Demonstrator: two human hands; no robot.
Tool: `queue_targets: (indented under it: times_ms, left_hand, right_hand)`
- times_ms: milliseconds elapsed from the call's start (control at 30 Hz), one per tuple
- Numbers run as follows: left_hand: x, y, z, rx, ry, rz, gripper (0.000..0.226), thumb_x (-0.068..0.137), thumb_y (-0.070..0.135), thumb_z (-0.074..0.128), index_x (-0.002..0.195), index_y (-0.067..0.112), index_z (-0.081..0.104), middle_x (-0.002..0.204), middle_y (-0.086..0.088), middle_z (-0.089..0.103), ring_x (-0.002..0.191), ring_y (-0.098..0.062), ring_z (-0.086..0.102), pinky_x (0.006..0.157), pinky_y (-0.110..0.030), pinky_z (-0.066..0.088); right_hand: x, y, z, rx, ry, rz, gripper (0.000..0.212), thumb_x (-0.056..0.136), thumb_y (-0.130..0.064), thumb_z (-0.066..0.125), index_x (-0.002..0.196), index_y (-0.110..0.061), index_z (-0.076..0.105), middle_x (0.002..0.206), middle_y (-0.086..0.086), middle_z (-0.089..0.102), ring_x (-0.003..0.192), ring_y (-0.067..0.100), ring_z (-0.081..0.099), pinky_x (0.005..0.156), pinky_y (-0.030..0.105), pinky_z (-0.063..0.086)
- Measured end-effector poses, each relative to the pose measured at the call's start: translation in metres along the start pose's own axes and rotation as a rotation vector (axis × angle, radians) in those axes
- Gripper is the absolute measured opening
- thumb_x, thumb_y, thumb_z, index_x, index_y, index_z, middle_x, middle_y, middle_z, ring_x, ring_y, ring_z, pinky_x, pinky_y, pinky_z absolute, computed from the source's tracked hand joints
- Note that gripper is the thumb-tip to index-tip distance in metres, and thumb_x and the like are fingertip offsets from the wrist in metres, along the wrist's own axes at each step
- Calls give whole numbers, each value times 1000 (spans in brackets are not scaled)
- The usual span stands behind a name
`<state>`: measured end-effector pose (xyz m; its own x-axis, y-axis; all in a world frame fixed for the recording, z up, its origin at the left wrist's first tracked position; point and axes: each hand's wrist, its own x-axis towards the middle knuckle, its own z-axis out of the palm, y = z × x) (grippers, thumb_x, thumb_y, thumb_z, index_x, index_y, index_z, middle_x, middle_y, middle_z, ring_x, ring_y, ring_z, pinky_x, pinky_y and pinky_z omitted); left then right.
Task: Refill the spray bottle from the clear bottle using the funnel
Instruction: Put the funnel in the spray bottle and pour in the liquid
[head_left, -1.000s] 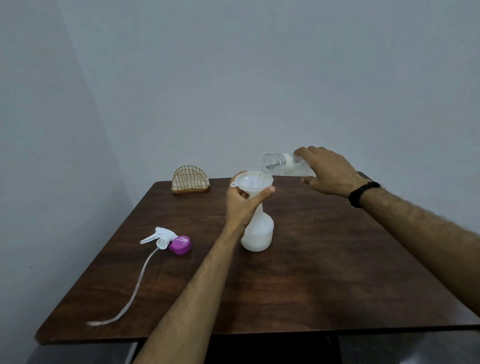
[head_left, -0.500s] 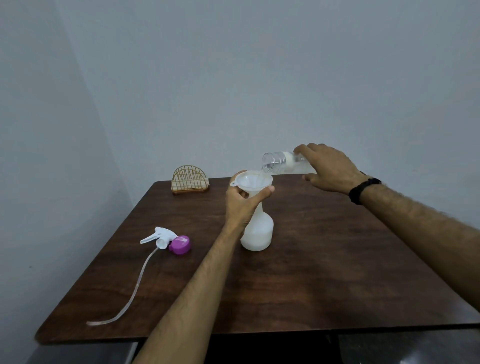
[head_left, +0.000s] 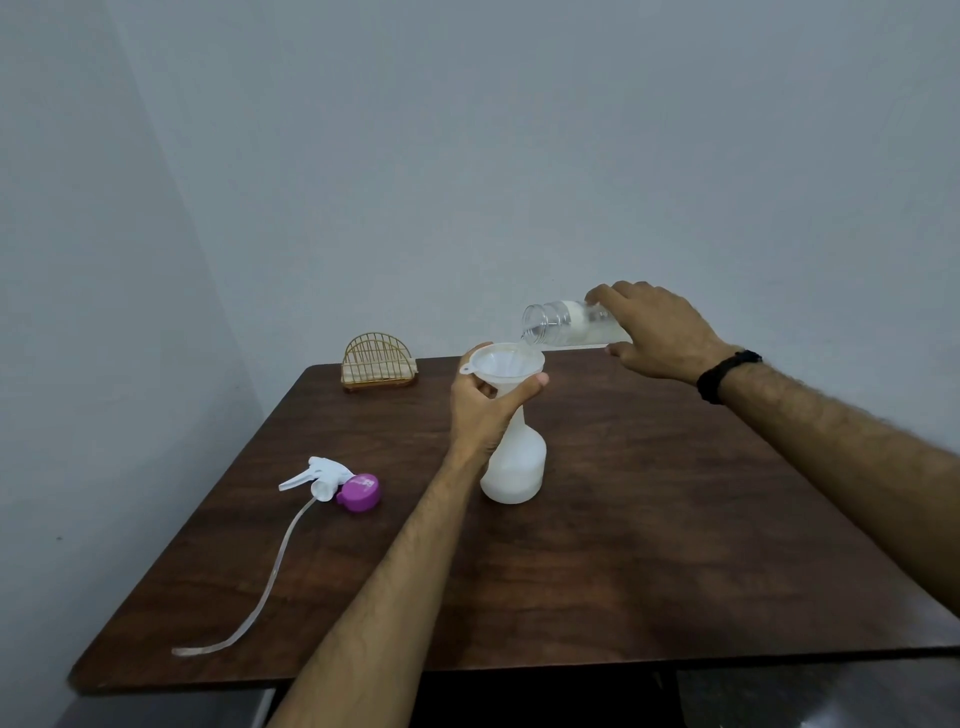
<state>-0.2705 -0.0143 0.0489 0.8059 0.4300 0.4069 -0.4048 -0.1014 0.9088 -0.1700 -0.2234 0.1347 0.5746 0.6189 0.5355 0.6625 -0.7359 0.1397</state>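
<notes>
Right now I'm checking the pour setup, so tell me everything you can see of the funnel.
The funnel looks like white translucent plastic: a wide round bowl with a small tab on its left rim. It stands upright in the neck of the spray bottle. The left hand grips it below the bowl. The clear bottle is tipped over its right rim.

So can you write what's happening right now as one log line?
step: pouring | right hand: tips clear bottle over funnel | left hand: holds funnel on spray bottle | spray head: off, on table
</notes>
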Motion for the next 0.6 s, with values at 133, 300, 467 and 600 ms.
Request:
queue_targets:
  times_ms: [133,300,467,600]
  left_hand:
    - [0,0,0,13,6,-2,80,57,37,92,126,13,60,119,-6,68,112,-19,66,96,-41,56]
    - [2,-1,0,36,11,-14,74,64,27,94,128,14,59,122,-4,66,115,-18,64,98,-41,56]
    - [2,-1,0,40,20,-11,71,68,22,93,129,15,59,123,-2,66,116,-17,63,97,-35,56]
    - [2,0,0,31,16,-12,71,68,21,93,129,14,58,124,-3,66,116,-17,63,98,-37,56]
  right_hand:
    - [0,-2,-4,5,-17,11,58,81,-18,73,133,-21,47,114,4,61,99,27,57,82,41,50]
    - [2,-3,-7,0,-22,15,59,81,-18,73,133,-23,46,117,3,61,101,26,56,83,45,51]
    - [3,-2,-8,-21,1,-9,58,80,-17,73,133,-21,48,116,5,62,100,27,57,82,37,45]
    - [4,-2,-8,-21,10,-14,59,80,-16,74,133,-20,49,115,4,62,99,27,57,81,35,43]
